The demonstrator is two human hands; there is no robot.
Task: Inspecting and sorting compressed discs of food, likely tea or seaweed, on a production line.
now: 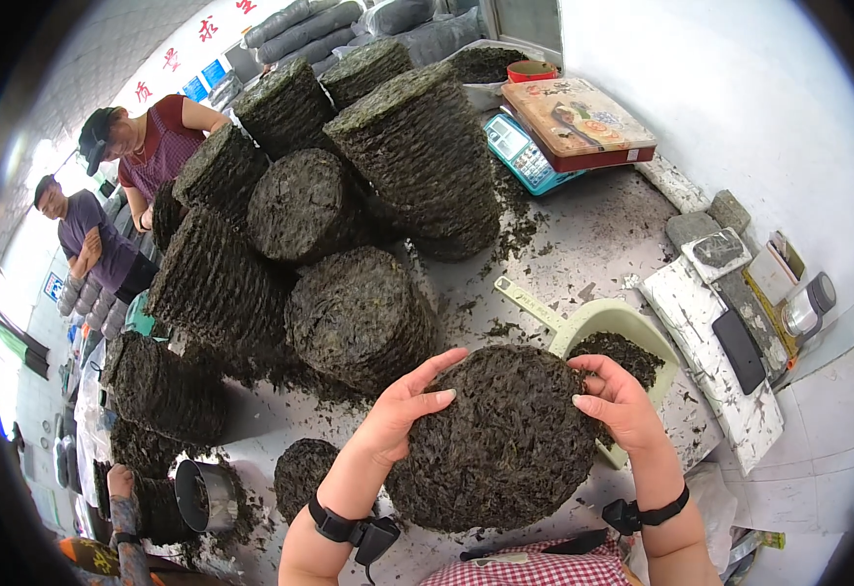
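A round, dark disc of pressed dried seaweed (495,439) is held between my left hand (412,410) and my right hand (613,410), low in front of me. The fingers of both hands curl round its upper sides, thumbs on its face. Just behind it lies a pale green dustpan (652,332) with loose dark flakes in it, partly hidden by the disc. A smaller seaweed disc (302,474) lies left of my left forearm.
Several tall seaweed stacks (412,156) fill the table (593,234). A calculator (525,156), tin box (578,117), phone (738,347) and metal cup (800,308) lie right. A steel ring (207,493) stands left, near another person's tattooed arm (129,532). Two people (95,244) stand behind.
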